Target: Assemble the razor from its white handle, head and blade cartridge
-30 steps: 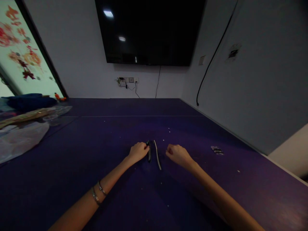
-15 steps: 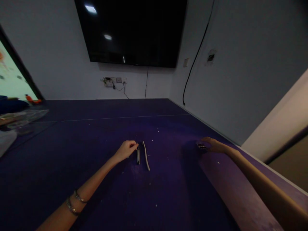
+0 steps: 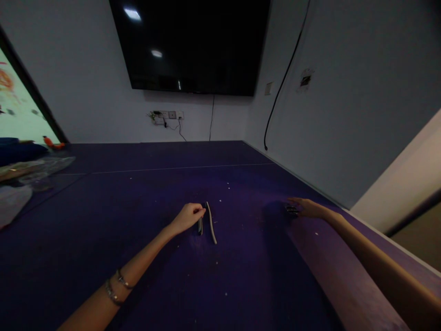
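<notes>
My left hand (image 3: 189, 218) is closed in a pinch, with its fingertips over the upper end of a slim dark-and-light object (image 3: 200, 227). What the fingertips hold, if anything, is hidden. Just right of them, a long, slightly curved pale strip (image 3: 212, 226) with a dark upper end lies on the purple surface (image 3: 241, 276). Far to the right, my right hand (image 3: 308, 208) is open, fingers stretched out beside a small cluster of dark pieces with light edges (image 3: 291, 210). I cannot tell whether it touches them.
A black screen (image 3: 193, 46) hangs on the back wall above sockets (image 3: 171, 115). A black cable (image 3: 283, 78) runs down the right wall. Clear plastic wrapping (image 3: 51, 168) and an orange object (image 3: 52, 143) lie at far left. White specks dot the surface.
My left hand has shifted slightly right, and its fingers cover more of the slim object's upper end. My right hand's fingers look straighter beside the dark pieces. The view has shifted slightly.
</notes>
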Motion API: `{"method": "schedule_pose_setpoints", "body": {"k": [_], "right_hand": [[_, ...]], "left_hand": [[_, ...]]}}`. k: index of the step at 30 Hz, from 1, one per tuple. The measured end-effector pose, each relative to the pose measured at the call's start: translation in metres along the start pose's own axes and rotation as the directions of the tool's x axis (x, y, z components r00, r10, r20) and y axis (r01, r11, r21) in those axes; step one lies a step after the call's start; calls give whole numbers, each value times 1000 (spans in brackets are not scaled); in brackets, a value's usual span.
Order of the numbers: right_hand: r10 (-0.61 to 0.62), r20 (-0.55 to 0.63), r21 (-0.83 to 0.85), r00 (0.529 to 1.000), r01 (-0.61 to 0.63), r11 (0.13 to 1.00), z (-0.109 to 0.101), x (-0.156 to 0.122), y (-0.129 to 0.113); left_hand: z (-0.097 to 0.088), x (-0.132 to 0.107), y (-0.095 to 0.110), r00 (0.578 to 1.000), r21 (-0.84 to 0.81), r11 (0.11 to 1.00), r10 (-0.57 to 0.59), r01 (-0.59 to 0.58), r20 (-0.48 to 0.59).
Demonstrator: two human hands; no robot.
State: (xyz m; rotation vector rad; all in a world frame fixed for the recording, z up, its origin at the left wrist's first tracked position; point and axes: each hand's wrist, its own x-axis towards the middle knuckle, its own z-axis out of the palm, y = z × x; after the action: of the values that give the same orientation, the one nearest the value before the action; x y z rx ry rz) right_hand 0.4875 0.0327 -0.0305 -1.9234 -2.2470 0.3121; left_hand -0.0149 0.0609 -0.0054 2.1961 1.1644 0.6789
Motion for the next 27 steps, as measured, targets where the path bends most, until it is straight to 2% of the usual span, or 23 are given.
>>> {"method": "schedule_pose_setpoints", "body": {"k": [3,7,10,14,19,23,27], "right_hand": [[26,-9,8,1000,-26,1000,-3,0,-5],[10,-20,22,1000,-9,1000,-5,7,-27],[-57,-20,34,998,58,998,-7,13,-62],[-189,-18,34,982,189,981,-11,17,-130],[-318,7,37,948,318,947,-11,11,-205],[-389,2,41,921,389,920,-5,5,-235],[-418,15,58,909,416,907,3,8,-244]], "left_hand": [[1,1,3,1000,-15,1000,6,-6,-25],[7,5,11,993,-25,994,103,-105,-66],[16,11,23,983,58,985,169,-165,-74],[31,17,43,962,257,934,269,-250,-41],[45,18,61,955,415,865,294,-283,37],[49,15,62,954,450,843,289,-294,83],[47,12,56,954,441,846,273,-301,127]]}}
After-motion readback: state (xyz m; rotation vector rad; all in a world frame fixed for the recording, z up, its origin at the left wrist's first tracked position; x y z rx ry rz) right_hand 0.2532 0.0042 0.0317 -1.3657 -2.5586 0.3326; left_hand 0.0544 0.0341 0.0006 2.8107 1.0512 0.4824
